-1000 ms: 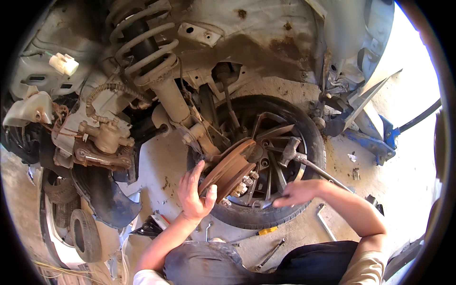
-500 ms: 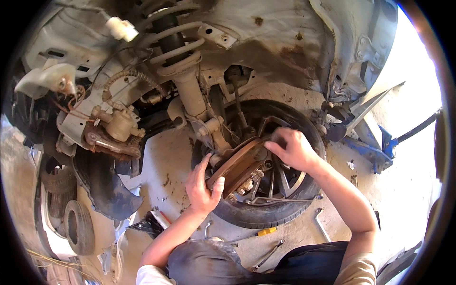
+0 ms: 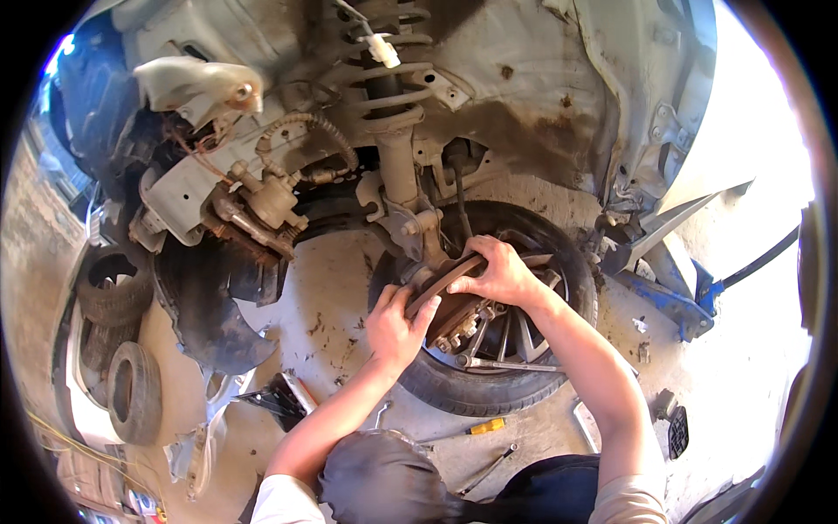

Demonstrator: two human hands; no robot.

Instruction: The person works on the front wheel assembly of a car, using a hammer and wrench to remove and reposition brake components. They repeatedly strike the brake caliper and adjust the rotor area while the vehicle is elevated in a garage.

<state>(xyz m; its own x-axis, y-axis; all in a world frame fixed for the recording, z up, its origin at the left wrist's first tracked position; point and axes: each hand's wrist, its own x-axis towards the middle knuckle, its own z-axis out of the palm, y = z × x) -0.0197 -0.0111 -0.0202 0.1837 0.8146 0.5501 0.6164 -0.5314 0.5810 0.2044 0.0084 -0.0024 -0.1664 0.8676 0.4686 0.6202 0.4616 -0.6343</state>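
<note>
A rusty brown brake disc stands tilted at the foot of the suspension strut, its outer face toward the lower right. My left hand grips the disc's left edge, thumb in front and fingers behind. At the upper right edge, my right hand is closed round the rim, with its thumb on the face. Several wheel studs or nuts show at the disc's lower side. Below and behind lies a wheel with its tyre. A wrench rests across that wheel.
The brake caliper hangs at the left by its hose. A blue floor jack is at the right. On the floor lie a yellow-handled screwdriver and another wrench. Loose tyres stand far left. The car's wheel arch hangs above.
My right hand has come left and closed over the disc's upper edge. My left hand stays on the left edge. The view has shifted, so the car parts appear farther right.
</note>
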